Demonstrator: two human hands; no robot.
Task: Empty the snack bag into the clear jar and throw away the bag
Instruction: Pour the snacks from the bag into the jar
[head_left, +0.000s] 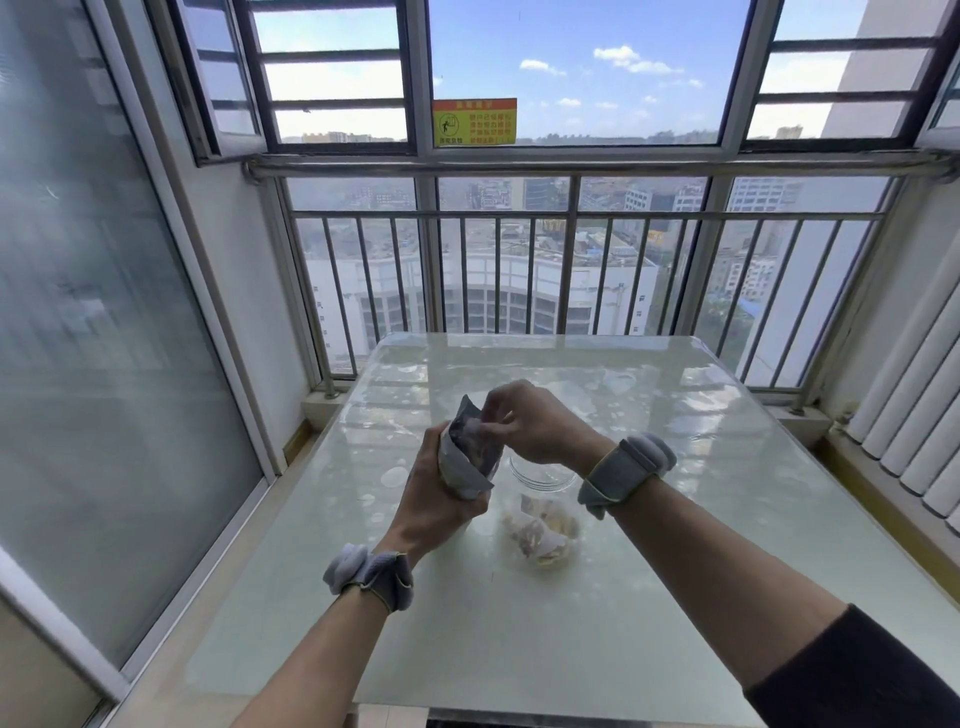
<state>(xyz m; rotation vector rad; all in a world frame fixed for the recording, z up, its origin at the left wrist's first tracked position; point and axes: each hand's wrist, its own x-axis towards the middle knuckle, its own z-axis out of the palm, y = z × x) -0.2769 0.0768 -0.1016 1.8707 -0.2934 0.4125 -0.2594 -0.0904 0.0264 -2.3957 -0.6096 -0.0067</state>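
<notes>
A grey and dark snack bag (464, 452) is held upright above the glass table (675, 493), just left of the clear jar (543, 514). My left hand (434, 499) grips the bag's lower half. My right hand (530, 423) pinches the bag's top edge from the right, fingers at the opening. The jar stands open on the table below my right wrist, with pale wrapped snacks lying in its bottom. Both wrists wear grey padded bands.
The table fills a narrow balcony. A metal railing (571, 213) and windows stand beyond its far edge. A sliding glass door (104, 312) runs along the left and white ribbed panels (914, 415) along the right.
</notes>
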